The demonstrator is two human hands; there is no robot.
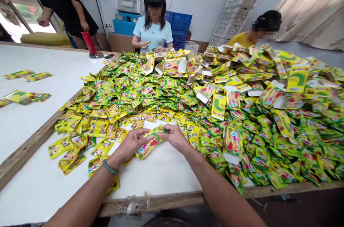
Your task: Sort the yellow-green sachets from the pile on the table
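Observation:
Between both hands, over the white table (166, 173), is a yellow-green candy packet (147, 149) with fruit pictures and coloured lettering, tilted up to the right. My left hand (131, 144) pinches its left part between thumb and fingers. At its upper right end my right hand (176, 139) grips it with thumb and fingertips. Several yellow packets (60, 147) lie loose beside my left forearm. Just beyond my hands rises a large heap of green and yellow packets (129, 91).
Open-ended cartons (232, 139) lie on the heap to the right. A wooden strip (32, 144) divides off the left table part, where a few flat cartons (18, 96) lie. A co-worker (153, 30) faces me across the heap; another person (249, 33) bends at the right.

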